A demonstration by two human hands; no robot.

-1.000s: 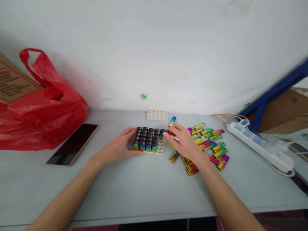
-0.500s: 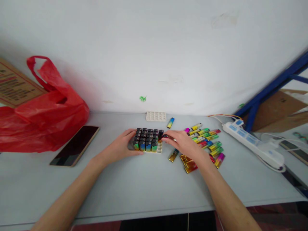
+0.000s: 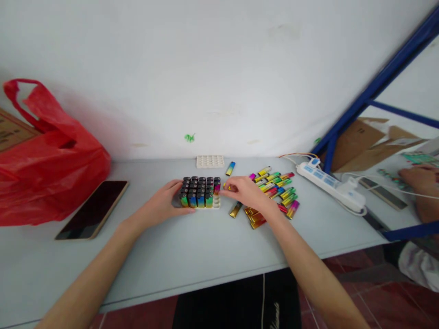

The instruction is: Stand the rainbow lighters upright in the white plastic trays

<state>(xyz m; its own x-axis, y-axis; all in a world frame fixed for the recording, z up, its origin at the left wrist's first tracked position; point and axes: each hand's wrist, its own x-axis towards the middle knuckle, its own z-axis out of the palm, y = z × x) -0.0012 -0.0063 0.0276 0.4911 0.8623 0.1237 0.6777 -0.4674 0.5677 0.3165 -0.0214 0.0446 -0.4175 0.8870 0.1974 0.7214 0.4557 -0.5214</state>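
Five columns of black-topped metallic cases [image 3: 196, 191] stand upright in a white cell tray [image 3: 216, 201] on the grey table [image 3: 164, 265] in the head view; cells show bare at the front of the rightmost column. The left hand [image 3: 160, 203] is spread in a wide C and grips the tray's left end, thumb along the front edge, fingers towards the back. The right hand [image 3: 248, 191] is loosely curled just beside the rightmost column; whether its fingers have hold of a case, I cannot tell. Past it lie loose colourful cases [image 3: 274, 191], and one blue-and-yellow case [image 3: 230, 168] lies apart, near a second white tray [image 3: 210, 161] by the wall [image 3: 219, 82]. A smartphone [image 3: 92, 210] and a red plastic bag [image 3: 58, 155] are to the left, a white power strip [image 3: 331, 185] to the right
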